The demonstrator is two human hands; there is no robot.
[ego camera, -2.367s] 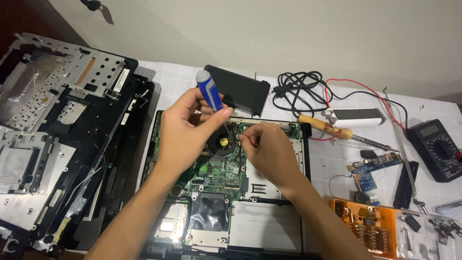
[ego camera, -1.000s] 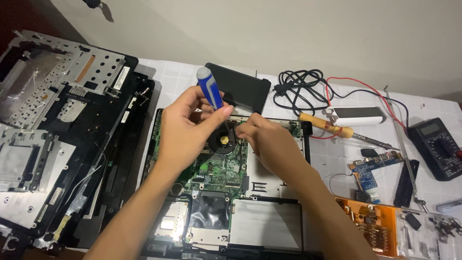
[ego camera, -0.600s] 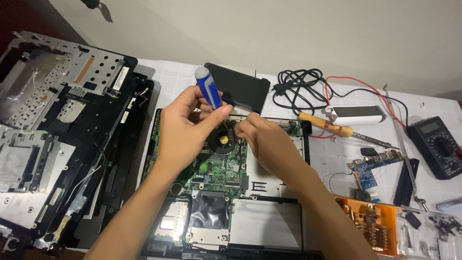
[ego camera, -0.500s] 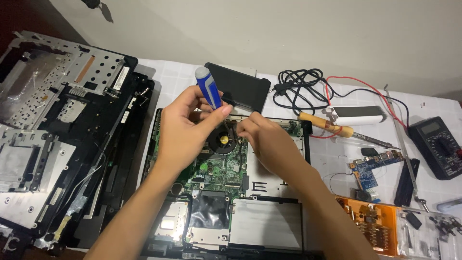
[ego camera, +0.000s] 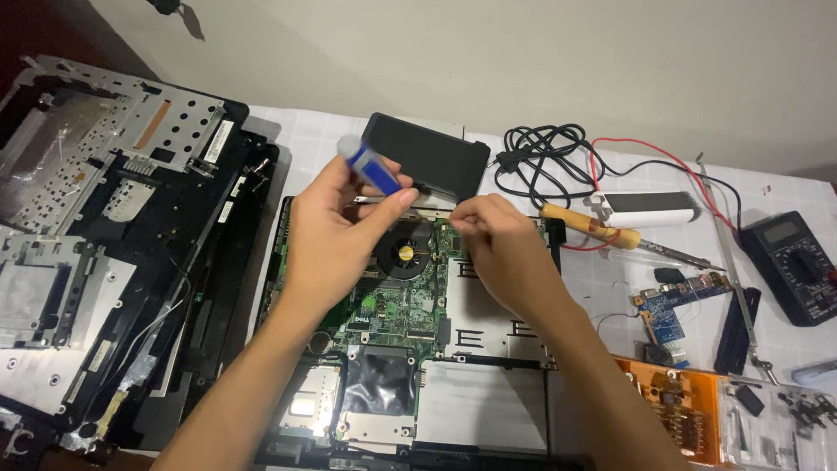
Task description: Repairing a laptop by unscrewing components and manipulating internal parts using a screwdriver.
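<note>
An opened laptop base with a green motherboard [ego camera: 388,310] and a round black cooling fan [ego camera: 406,255] lies in front of me. My left hand [ego camera: 336,235] grips a blue-and-white screwdriver [ego camera: 373,168], tilted almost flat above the fan with its shaft pointing right. My right hand [ego camera: 501,249] rests at the board's upper edge, its fingertips pinched at the screwdriver's tip next to a thin metal strip. Whether those fingers hold a screw is hidden.
A removed black laptop cover with a metal keyboard frame [ego camera: 96,218] fills the left. A black rectangular pack [ego camera: 427,161] lies behind the board. To the right are a coiled black cable [ego camera: 545,153], soldering iron [ego camera: 602,231], white power bank [ego camera: 645,209], multimeter [ego camera: 798,266], small blue board [ego camera: 676,305] and orange parts tray [ego camera: 680,406].
The screwdriver has tipped from fairly upright to nearly flat, handle swung left. My right hand has crept up to the tip. Both hands stay over the fan area.
</note>
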